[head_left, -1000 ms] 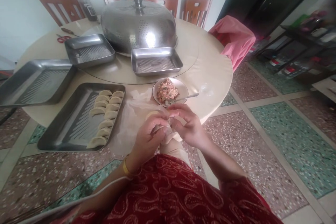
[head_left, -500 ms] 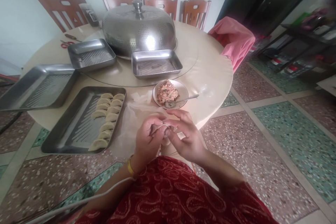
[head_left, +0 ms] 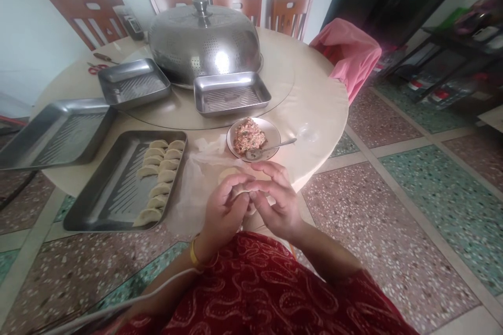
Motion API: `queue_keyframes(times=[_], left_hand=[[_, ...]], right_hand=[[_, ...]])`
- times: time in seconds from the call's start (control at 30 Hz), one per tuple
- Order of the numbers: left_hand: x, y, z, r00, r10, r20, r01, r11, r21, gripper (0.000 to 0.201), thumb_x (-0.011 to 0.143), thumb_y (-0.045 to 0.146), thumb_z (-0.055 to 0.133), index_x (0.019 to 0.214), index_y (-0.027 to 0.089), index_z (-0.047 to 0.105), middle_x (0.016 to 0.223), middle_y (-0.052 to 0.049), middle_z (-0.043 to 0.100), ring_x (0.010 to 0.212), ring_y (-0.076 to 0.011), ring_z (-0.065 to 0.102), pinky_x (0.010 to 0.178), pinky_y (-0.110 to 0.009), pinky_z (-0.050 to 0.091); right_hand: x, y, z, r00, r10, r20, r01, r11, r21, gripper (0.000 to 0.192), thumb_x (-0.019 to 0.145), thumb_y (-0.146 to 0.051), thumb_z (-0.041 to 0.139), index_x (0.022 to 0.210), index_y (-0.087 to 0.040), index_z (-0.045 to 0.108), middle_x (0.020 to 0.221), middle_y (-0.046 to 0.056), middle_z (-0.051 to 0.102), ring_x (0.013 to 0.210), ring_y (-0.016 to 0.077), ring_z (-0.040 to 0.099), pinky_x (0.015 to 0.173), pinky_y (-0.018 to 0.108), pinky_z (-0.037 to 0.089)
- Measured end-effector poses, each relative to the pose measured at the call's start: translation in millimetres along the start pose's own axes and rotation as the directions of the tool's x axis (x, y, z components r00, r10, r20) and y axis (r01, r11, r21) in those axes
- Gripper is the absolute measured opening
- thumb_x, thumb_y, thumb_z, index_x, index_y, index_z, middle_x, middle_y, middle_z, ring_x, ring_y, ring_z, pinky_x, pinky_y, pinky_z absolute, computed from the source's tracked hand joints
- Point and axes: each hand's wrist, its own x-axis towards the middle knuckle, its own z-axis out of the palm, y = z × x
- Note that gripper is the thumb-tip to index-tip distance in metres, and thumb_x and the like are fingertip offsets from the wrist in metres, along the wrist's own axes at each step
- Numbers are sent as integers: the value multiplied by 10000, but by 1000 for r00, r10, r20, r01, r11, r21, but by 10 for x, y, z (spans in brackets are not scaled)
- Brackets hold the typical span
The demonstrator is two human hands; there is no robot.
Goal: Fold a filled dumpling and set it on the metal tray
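Note:
My left hand (head_left: 223, 209) and my right hand (head_left: 275, 200) meet in front of my body, both pinching one small pale dumpling (head_left: 244, 194) between their fingertips. The dumpling is mostly hidden by my fingers. Just beyond my hands lies a round dough wrapper (head_left: 228, 172) on a clear plastic sheet (head_left: 192, 183). A small plate of pink minced filling (head_left: 249, 136) with a metal spoon (head_left: 271, 147) sits behind that. To the left, a steel tray (head_left: 106, 193) holds several folded dumplings (head_left: 159, 178) in two rows.
The round beige table (head_left: 314, 110) also carries three bare steel trays (head_left: 55, 131) (head_left: 133, 81) (head_left: 231, 93) and a large perforated steel dome cover (head_left: 204, 39). Scissors (head_left: 96, 67) lie at the back left. Wooden chairs (head_left: 84, 13) line the wall; a pink cloth (head_left: 348, 52) drapes one at the right.
My hands have stayed together on the dumpling, with the fingers shifting slightly along its edge. The view has moved a little; nothing on the table has moved.

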Motion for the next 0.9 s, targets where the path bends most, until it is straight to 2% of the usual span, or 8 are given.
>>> queue_keyframes(times=[0.13, 0.2, 0.27, 0.33, 0.43, 0.67, 0.8, 0.9], left_hand=[[27, 11, -3, 994, -110, -16, 110, 994, -26, 136, 834, 218, 594, 938, 185, 674, 826, -12, 694, 560, -90, 588, 525, -207, 496], [33, -21, 0, 985, -163, -50, 159, 984, -81, 131, 822, 224, 615, 932, 178, 670, 906, -25, 699, 534, -73, 567, 504, -202, 481], [38, -52, 13, 983, -174, -63, 166, 979, -115, 134, 809, 221, 632, 933, 177, 660, 1005, -40, 690, 524, -57, 554, 491, -199, 475], [46, -69, 32, 990, -132, -51, 126, 987, -104, 125, 804, 219, 644, 923, 180, 652, 1071, -51, 666, 552, -57, 564, 493, -199, 481], [60, -74, 60, 999, -29, -32, 28, 999, -30, 78, 806, 216, 652, 878, 187, 642, 1051, -54, 644, 672, -96, 603, 524, -201, 498], [90, -116, 75, 989, 124, 85, -137, 977, 165, 37, 819, 189, 631, 849, 208, 621, 1034, -62, 628, 971, -181, 625, 811, -302, 548], [122, -129, 86, 972, 188, 144, -218, 948, 234, 57, 802, 196, 654, 847, 214, 623, 995, -58, 641, 984, -183, 621, 838, -298, 541], [128, -96, 96, 981, 123, 150, -152, 969, 195, 49, 817, 209, 640, 858, 207, 614, 971, -45, 642, 820, -142, 633, 706, -254, 546]], right_hand=[[-22, 64, -80, 997, -68, -44, 71, 995, 70, 305, 913, -151, 553, 1156, -309, 650, 1312, 53, 614, 1256, 241, 551, 1033, 497, 489], [-71, 114, -129, 996, -24, -92, 26, 999, 24, 270, 904, -174, 586, 1136, -296, 655, 1270, 64, 629, 1213, 246, 567, 991, 489, 507], [-131, 158, -166, 992, 80, -97, -82, 997, -10, 202, 882, -211, 635, 1071, -277, 666, 1205, 73, 648, 1147, 254, 597, 918, 474, 538], [-176, 180, -182, 982, 179, -63, -179, 984, 8, 151, 864, -239, 662, 1013, -266, 665, 1149, 73, 660, 1095, 254, 625, 866, 458, 559], [-190, 182, -178, 962, 271, -15, -271, 962, 45, 83, 850, -222, 664, 923, -261, 659, 1105, 62, 668, 1061, 239, 645, 847, 438, 571], [-112, 268, -174, 913, 408, 3, -406, 906, 120, 57, 827, -195, 635, 797, -243, 645, 1023, 47, 692, 994, 208, 669, 886, 400, 557], [-70, 283, -197, 895, 444, 46, -445, 877, 179, 68, 836, -203, 611, 777, -234, 629, 1031, 46, 691, 989, 198, 675, 903, 390, 551], [-55, 238, -207, 911, 409, 56, -413, 897, 159, 74, 860, -205, 603, 809, -237, 644, 1065, 52, 682, 1037, 203, 660, 916, 394, 546]])
